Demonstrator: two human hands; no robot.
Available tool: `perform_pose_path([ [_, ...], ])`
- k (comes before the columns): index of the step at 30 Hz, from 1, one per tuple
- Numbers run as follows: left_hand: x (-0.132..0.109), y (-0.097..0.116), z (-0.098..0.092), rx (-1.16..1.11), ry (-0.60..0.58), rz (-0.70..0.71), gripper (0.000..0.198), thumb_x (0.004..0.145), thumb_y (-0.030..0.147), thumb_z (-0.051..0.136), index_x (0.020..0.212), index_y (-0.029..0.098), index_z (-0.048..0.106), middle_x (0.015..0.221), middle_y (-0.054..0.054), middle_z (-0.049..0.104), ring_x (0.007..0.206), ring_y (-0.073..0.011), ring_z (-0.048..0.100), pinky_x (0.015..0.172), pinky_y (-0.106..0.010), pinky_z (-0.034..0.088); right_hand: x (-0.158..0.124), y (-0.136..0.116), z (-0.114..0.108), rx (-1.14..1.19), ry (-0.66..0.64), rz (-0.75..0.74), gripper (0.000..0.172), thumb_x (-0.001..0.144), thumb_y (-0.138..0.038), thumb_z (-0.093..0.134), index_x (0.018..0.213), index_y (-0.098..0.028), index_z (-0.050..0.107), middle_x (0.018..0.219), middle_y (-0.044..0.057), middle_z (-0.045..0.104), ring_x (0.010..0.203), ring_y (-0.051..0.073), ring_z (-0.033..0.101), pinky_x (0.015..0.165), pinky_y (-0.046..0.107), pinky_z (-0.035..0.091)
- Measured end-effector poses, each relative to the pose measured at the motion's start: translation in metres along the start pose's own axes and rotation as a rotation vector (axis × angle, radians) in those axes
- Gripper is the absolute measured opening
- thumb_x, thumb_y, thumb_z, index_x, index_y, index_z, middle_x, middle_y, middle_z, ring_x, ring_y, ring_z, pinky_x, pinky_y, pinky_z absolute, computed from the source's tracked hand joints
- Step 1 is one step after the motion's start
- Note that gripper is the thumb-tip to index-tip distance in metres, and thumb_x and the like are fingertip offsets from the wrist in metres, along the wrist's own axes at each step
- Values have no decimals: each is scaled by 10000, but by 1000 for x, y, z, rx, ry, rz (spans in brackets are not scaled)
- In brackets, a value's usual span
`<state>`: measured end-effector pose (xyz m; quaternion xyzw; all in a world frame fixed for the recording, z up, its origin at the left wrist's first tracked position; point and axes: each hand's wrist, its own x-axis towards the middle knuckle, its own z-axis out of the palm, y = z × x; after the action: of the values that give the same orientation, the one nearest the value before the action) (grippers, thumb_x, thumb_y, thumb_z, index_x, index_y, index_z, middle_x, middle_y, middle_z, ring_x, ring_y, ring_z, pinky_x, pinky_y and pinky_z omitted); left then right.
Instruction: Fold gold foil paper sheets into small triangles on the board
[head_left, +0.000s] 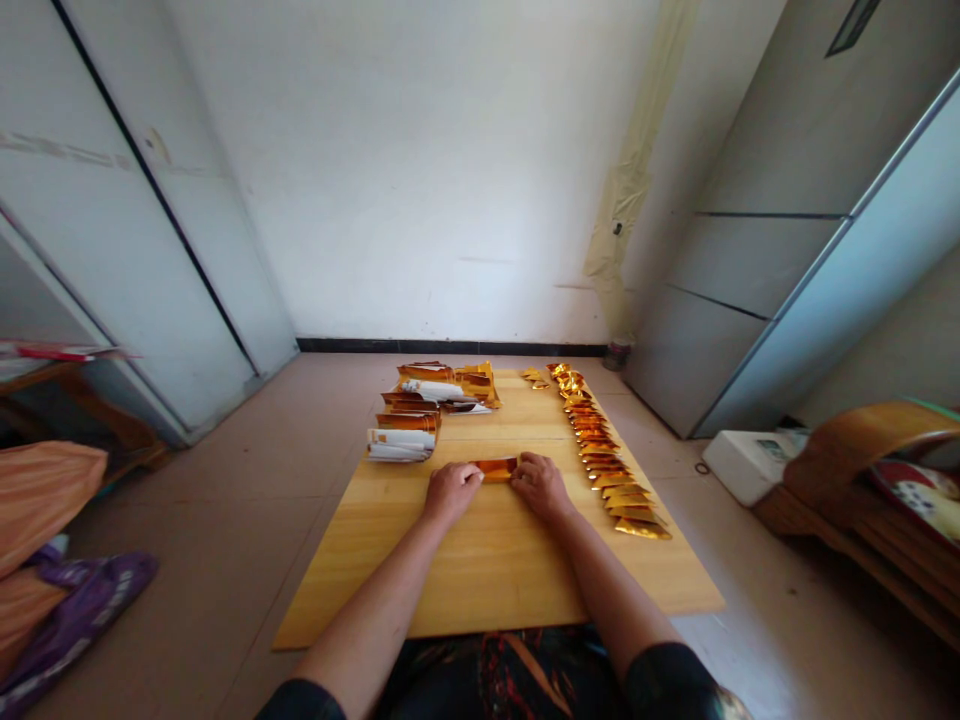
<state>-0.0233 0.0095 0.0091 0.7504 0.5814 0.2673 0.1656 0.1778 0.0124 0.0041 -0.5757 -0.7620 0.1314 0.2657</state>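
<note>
A strip of shiny orange-gold foil (496,469) lies across the middle of the wooden board (480,570). At its left end is my left hand (453,488), fingers curled and closed on the edge. My right hand (541,484) grips the opposite end with bent fingers. Left of the hands stand stacks of flat foil sheets with white backs (403,440), and more gold and white sheets (442,385) sit behind them. To the right, a long row of folded gold foil pieces (600,440) overlaps along the board's edge.
Several small gold pieces (535,378) lie near the board's far edge. A grey refrigerator (720,270) stands at the right, with a white box (750,465) on the floor and wooden furniture (847,480). A purple bag (82,615) is at the left.
</note>
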Motion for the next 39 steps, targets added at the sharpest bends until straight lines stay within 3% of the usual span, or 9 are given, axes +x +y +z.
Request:
perform_pose_path([
  [8, 1, 0, 2, 21, 7, 11, 174, 823, 211, 501, 714, 192, 635, 768, -4, 671, 750, -129, 580, 685, -224, 375, 5, 4, 4, -32, -1, 78, 126, 768, -242, 612, 816, -244, 729, 1125, 37, 622, 1036, 195, 542, 882, 287, 403],
  [21, 5, 3, 5, 184, -30, -26, 146, 863, 229, 467, 888, 226, 612, 899, -10, 672, 862, -146, 584, 744, -240, 376, 12, -14, 1, -166, 5, 197, 131, 753, -239, 592, 646, -193, 653, 947, 38, 656, 917, 179, 550, 746, 238, 381],
  [39, 10, 6, 6, 309, -76, -48, 199, 881, 212, 420, 939, 241, 608, 915, -27, 681, 871, -159, 595, 736, -250, 391, 16, -18, 5, -235, -2, 282, 104, 742, -222, 553, 737, -181, 648, 980, 85, 649, 922, 210, 549, 724, 280, 390],
])
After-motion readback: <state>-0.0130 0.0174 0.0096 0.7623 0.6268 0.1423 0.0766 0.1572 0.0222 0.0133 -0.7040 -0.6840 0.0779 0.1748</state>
